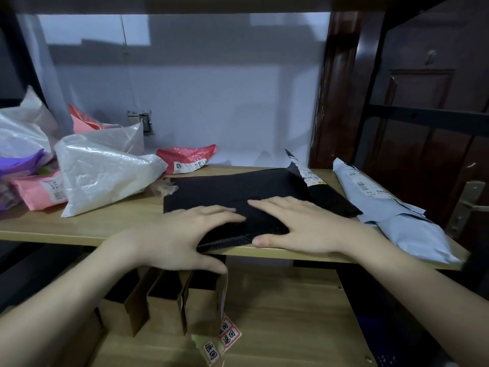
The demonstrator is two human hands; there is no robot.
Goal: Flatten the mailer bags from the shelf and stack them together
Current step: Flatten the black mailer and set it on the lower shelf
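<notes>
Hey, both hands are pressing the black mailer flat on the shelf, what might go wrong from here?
1. The flat black plastic mailer bag overhangs the wooden shelf's front edge under the left hand and right hand; it may slide off.
2. Its torn flap with the white label stands up and may spring back.

One head-worn wide-angle view looks forward and down from close above the shelf (111, 229) edge. It faces the white back wall (211, 102), with both forearms entering from the bottom.
</notes>
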